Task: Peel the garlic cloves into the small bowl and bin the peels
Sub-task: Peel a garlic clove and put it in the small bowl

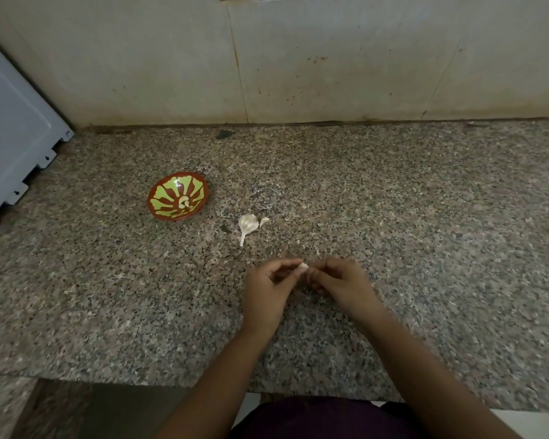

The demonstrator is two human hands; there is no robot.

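I was midway through peeling. My left hand and right hand met over the near middle of the counter, fingers curled, pinching one garlic clove between their fingertips. Only a small pale sliver of the clove showed, its long axis running roughly left to right between the hands. It was too covered and blurred for me to tell which end was the tip. Just beyond it lay the rest of the garlic head, its stalk pointing near and slightly left, with a scrap of peel just beside it on the right. The small bowl, farther left, already held peeled garlic. Next, I judged, a nail had to catch the skin's edge and strip it lengthwise before the bare clove went left to the bowl. No bin was in view.
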